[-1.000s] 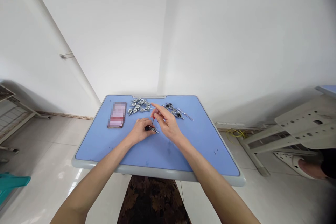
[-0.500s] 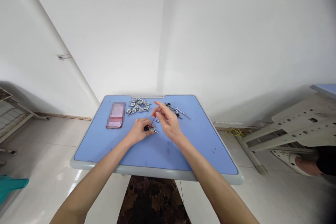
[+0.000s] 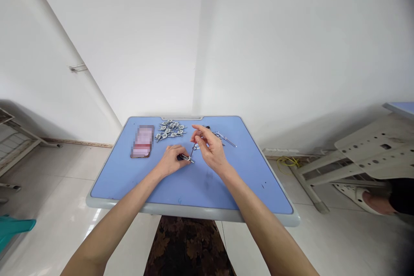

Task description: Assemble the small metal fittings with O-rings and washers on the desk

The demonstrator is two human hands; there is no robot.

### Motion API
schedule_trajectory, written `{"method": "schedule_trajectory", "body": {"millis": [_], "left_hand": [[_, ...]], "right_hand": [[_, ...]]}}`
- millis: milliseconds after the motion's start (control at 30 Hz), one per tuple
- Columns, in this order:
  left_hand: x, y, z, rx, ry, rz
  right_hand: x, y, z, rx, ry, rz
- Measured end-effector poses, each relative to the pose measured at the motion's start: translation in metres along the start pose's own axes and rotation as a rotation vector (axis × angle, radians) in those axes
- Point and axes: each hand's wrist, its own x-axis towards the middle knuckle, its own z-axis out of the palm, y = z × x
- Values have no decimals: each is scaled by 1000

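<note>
My left hand rests on the blue tabletop, thumb and fingers closed on a small metal fitting whose end sticks out to the right. In my right hand is a slim screwdriver, pinched by its reddish handle. Its shaft slants down to the fitting; whether the tip touches it I cannot tell. A small dark ring lies close to the shaft. Behind my hands sits a pile of similar metal fittings. More dark metal parts lie partly hidden behind my right hand.
A phone lies at the table's left. A thin rod-like tool rests at the back right. White wall stands behind the table. At right are another desk's frame, a yellow cable and a person's foot.
My right hand has shifted slightly right with the screwdriver, and its tip has moved from the fitting's left part towards its right end. The left hand stays in place.
</note>
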Motion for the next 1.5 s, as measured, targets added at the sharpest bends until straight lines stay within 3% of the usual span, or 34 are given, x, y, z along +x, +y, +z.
{"method": "schedule_trajectory", "body": {"millis": [700, 933, 1033, 1167, 1400, 1500], "left_hand": [[1, 0, -1, 21, -3, -5], [-2, 4, -1, 25, 7, -25], [-2, 4, -2, 21, 13, -26], [-2, 4, -3, 25, -9, -11], [-2, 6, -5, 34, -33, 3], [-2, 6, -5, 27, -36, -11]], "right_hand": [[-1, 3, 1, -91, -29, 1], [0, 6, 1, -344, -6, -149], [1, 3, -1, -418, -51, -185], [1, 1, -3, -282, -124, -175], [1, 6, 1, -367, 16, -106], [1, 5, 0, -387, -11, -100]]}}
